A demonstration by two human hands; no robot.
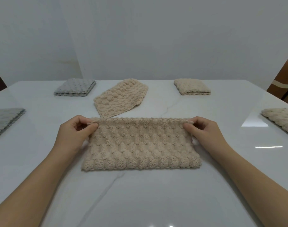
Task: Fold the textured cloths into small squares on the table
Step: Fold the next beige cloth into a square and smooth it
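A beige textured cloth (140, 145) lies folded in half as a wide rectangle in the middle of the white table (140, 194), its fold towards me. My left hand (74, 133) pinches its far left corner. My right hand (204, 131) pinches its far right corner. Both far corners are raised slightly off the table. Behind it lies another beige cloth (120, 97), loose and unfolded, set at an angle.
A folded grey cloth (75, 87) sits at the back left and a second grey one (5, 122) at the left edge. A folded beige square (191, 86) sits at the back right. A cream cloth (282, 120) lies at the right edge. A white wall stands behind the table.
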